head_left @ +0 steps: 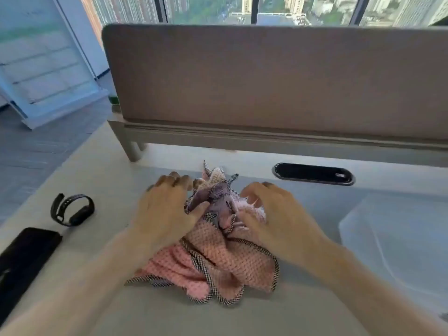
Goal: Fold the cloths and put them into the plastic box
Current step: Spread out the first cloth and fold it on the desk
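Note:
A crumpled heap of cloths lies on the desk in front of me. A pink waffle cloth (213, 260) with checked black-and-white edging makes up its near part, and a purple cloth (218, 195) bunches at the far side. My left hand (167, 209) rests on the heap's left side, thumb pressed into the purple cloth. My right hand (274, 212) sits on the right side, fingers curled over the fabric. A clear plastic box (397, 238) stands to the right, apart from the heap.
A black wristband (71, 209) and a dark phone (24, 255) lie at the left of the desk (242, 311). A grey partition panel (266, 81) rises behind. A black cable slot (314, 173) is set in the desk at back right.

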`<state>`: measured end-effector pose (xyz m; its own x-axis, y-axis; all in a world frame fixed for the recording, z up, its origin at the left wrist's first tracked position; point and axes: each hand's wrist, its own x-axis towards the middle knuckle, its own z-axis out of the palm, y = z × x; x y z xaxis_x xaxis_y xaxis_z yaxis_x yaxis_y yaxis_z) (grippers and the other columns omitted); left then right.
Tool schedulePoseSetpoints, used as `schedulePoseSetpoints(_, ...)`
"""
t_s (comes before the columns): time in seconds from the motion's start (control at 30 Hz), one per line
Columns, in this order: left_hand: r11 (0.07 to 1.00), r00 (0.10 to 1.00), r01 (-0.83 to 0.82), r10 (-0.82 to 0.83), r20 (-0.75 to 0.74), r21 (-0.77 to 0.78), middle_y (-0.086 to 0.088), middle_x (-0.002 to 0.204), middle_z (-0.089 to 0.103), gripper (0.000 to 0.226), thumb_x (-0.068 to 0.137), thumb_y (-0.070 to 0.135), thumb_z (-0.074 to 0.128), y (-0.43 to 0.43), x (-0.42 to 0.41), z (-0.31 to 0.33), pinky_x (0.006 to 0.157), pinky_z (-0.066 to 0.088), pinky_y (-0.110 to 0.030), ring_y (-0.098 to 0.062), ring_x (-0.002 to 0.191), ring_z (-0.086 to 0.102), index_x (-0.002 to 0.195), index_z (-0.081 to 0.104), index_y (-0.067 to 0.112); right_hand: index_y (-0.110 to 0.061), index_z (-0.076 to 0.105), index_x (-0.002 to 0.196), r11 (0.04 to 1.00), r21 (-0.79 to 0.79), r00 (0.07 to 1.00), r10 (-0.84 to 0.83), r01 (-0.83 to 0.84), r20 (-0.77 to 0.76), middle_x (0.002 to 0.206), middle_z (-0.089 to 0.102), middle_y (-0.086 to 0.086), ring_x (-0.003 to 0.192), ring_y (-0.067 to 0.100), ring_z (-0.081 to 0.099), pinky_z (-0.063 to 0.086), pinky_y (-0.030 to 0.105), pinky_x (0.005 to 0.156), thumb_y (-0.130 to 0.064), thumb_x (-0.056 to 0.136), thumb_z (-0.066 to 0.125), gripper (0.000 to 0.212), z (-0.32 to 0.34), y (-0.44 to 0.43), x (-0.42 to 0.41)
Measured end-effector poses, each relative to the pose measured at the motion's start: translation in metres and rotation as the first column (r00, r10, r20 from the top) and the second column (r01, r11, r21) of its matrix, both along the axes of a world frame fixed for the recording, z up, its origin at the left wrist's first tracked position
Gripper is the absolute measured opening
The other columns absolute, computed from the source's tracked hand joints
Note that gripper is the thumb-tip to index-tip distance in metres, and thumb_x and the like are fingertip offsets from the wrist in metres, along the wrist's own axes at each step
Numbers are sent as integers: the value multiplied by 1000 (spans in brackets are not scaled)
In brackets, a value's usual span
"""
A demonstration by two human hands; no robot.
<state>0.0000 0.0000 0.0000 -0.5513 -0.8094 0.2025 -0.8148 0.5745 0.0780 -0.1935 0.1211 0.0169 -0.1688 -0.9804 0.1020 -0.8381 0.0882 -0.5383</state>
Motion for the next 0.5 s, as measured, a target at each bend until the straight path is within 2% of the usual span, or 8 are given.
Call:
schedulePoseSetpoints(0.07,996,994,-42,34,101,79,3,92,63,47,84,70,56,-6,5,-5,72,48,-34,-23,93,63,91,57,24,-34,57,112,998,57,998,28,-24,-64,102,63,-12,93,14,60,54,37,83,-43,91,64,24,-15,2,5)
schedulePoseSetpoints(0.1,990,993,-2,-14,114,138,4,85,63,42,85,67,59,-12,9,-8,68,45,-33,-22,87,63,82,57,24,-34,58,109,997,52,994,55,-50,-90,98,63,-12,90,14,60,54,37,80,-44,90,65,22,-24,3,7)
schedulePoseSetpoints(0.13,979,995,33,-52,88,200,5,78,60,39,88,60,63,-14,12,-4,64,42,-32,-21,81,62,74,56,24,-33,60,106,996,68,993,59,-52,-98,93,62,-12,87,13,60,55,37,78,-43,89,66,21,-28,5,10)
schedulePoseSetpoints(0.2,964,988,147,-154,16,224,10,69,52,40,92,50,66,-10,11,1,59,31,-32,-14,69,52,62,50,27,-32,63,102,996,48,994,74,-70,-84,85,62,-13,82,12,60,54,37,75,-42,85,69,20,-39,13,18)
schedulePoseSetpoints(0.27,965,981,185,-170,-93,186,11,68,49,36,93,48,65,-6,11,9,58,28,-32,-8,64,46,66,55,28,-32,62,102,997,45,994,60,-56,-93,86,66,-12,83,13,63,55,37,75,-41,83,70,22,-44,21,22)
schedulePoseSetpoints(0.33,974,971,193,-172,-165,120,9,67,52,29,92,47,67,1,11,18,62,31,-32,-14,65,49,80,65,21,-33,62,107,998,50,996,52,-49,-66,93,71,-11,89,15,66,57,39,80,-40,82,70,26,-44,26,28)
schedulePoseSetpoints(0.43,958,953,275,-261,-152,78,7,64,54,20,89,42,72,16,9,35,71,44,-36,-14,65,54,92,67,24,-33,61,119,997,56,998,54,-52,-23,109,71,-4,99,18,67,57,43,88,-37,83,71,38,-40,34,34)
schedulePoseSetpoints(0.5,940,941,331,-323,-101,76,10,75,59,16,88,41,74,30,9,56,69,43,-35,-9,71,55,92,70,26,-29,62,126,998,50,999,36,-35,-21,116,66,2,105,19,64,54,38,92,-35,85,72,43,-34,41,36)
